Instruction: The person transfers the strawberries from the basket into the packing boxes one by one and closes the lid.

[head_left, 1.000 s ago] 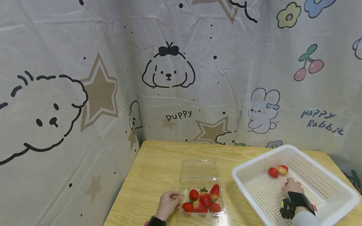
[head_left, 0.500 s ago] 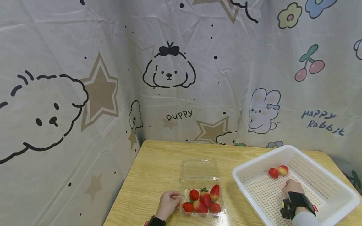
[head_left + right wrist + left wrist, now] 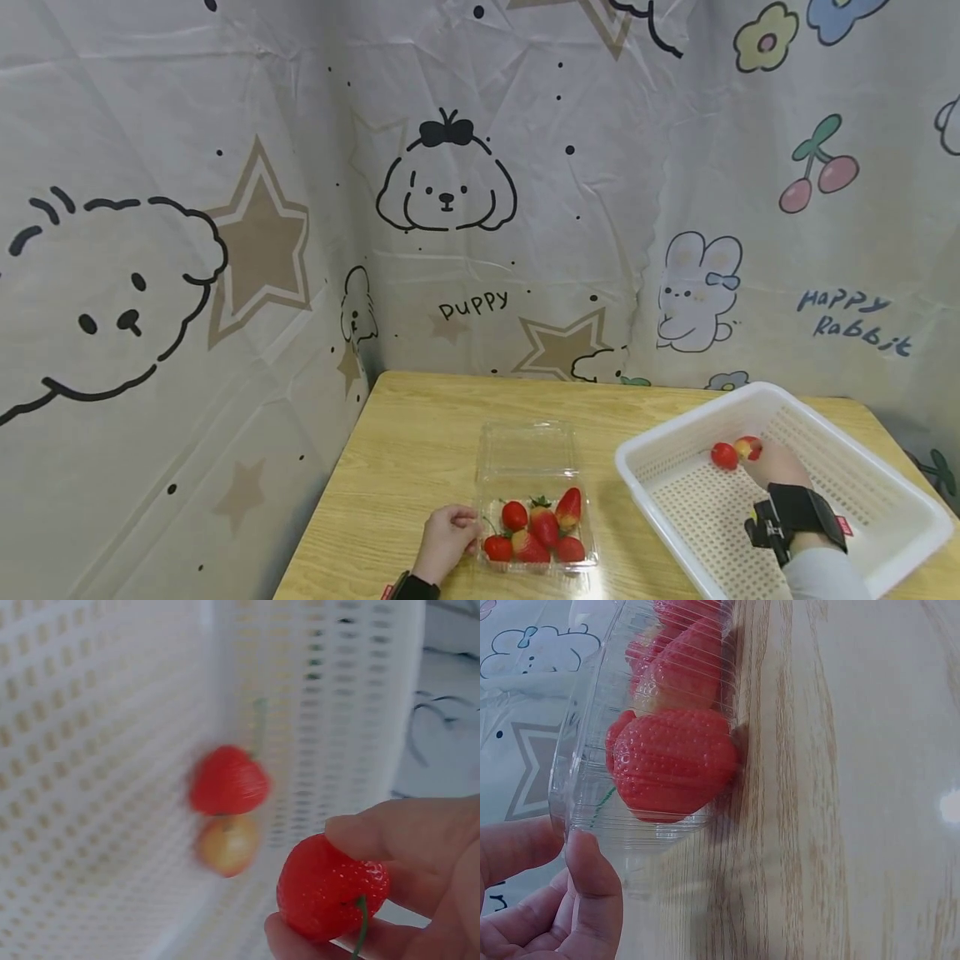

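My left hand [image 3: 448, 542] pinches the rim of a clear plastic clamshell box [image 3: 528, 450] between thumb and finger, seen close in the left wrist view. The box lies with its lid folded back and holds several strawberries [image 3: 675, 765], red, some partly yellowish. In the right wrist view, my right hand [image 3: 427, 870] grips a red strawberry [image 3: 322, 889] with a thin green stem. That hand is inside the white basket [image 3: 660, 542]. Beside it on the basket floor lie a red stemmed strawberry [image 3: 229, 780] and a yellow-red fruit [image 3: 229, 844], touching or nearly so.
The perforated basket stands at an angle on the right of the wooden table [image 3: 420, 433], its raised walls around my right hand. A printed cloth [image 3: 450, 275] hangs behind the table and along its left side.
My right hand has moved farther toward the back of the basket, close to the two fruits there, with the strawberry in its grip. The left hand stays at the box rim.
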`<state>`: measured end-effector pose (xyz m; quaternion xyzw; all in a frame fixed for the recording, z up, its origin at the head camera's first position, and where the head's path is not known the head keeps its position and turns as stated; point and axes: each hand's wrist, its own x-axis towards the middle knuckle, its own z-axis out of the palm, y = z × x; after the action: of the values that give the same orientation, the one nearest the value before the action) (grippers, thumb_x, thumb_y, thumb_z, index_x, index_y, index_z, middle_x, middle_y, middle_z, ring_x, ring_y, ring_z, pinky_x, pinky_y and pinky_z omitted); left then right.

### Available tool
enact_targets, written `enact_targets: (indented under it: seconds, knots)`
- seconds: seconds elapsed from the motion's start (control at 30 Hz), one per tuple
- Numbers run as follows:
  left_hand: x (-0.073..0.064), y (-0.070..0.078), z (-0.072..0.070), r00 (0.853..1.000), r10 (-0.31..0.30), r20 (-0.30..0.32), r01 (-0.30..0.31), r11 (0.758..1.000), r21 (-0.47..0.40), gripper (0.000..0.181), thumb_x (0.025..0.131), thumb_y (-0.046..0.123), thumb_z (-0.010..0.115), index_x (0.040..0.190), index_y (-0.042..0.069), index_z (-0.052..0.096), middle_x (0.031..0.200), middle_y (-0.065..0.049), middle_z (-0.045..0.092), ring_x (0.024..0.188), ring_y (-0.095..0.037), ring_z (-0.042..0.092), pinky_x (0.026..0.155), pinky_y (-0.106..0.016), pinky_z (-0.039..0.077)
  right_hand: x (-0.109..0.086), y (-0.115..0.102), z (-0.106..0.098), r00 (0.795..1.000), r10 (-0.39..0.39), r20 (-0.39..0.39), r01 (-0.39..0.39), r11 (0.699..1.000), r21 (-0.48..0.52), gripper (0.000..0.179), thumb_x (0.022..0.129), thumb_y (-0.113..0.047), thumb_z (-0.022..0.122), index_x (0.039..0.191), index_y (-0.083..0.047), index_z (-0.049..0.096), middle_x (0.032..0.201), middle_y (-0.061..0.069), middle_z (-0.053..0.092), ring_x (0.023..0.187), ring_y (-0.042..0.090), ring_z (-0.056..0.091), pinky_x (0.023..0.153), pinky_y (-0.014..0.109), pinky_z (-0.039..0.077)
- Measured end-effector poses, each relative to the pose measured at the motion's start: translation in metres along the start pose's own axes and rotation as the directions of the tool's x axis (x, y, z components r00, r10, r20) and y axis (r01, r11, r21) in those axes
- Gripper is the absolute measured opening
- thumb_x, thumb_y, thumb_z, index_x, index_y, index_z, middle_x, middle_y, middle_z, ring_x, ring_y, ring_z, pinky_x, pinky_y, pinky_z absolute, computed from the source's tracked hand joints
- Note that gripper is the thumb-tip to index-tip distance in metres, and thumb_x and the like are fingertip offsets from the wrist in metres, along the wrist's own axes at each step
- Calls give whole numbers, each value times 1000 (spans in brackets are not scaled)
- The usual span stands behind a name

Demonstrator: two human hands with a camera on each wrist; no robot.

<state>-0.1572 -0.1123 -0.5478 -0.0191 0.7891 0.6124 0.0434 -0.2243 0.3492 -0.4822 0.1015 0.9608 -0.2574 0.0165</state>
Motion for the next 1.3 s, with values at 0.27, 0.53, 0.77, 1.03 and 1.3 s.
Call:
enact_targets:
  seconds: [0.27,0.53,0.77,1.03,1.3]
  knots:
    - [-1,-5,-1,998,64,-1,-64,996,-59,21,77,1,65,90,-15,59,68,-4,55,50,-6,53,47,-28,52,-9,-55,-22,985,-166,-46,164,986,-33,38,80,-2,56,112,18,48,95,32,54,77,36,52,66,47,45]
    - [0,-6,-1,998,55,3,-55,997,-56,21,77,2,64,90,-14,59,68,-4,55,50,-6,53,46,-29,52,-22,-113,-36,937,-337,-94,337,941,-20,40,82,-4,56,117,13,49,101,34,52,79,38,53,66,48,48]
    - [1,2,0,1000,4,-1,-4,1000,-14,20,78,-4,62,92,-17,58,68,-4,54,50,-9,53,49,-34,53,-26,-154,-27,810,-533,-244,556,831,28,38,80,2,61,116,9,53,107,30,52,91,40,55,75,51,49]
    - [-1,0,0,1000,0,0,0,1000,-9,19,76,-4,62,92,-16,59,67,-3,54,51,-9,52,50,-35,54,-25,-181,18,564,-751,-343,804,595,20,44,73,8,69,114,0,58,115,18,52,98,30,57,77,42,52]
    - [-2,2,0,1000,7,-6,-7,1000,-5,19,77,-4,63,91,-16,59,68,-4,55,50,-9,53,50,-36,53,-31,-200,65,468,-839,-276,878,477,38,44,72,3,72,113,-3,59,118,16,53,103,28,56,80,39,52]
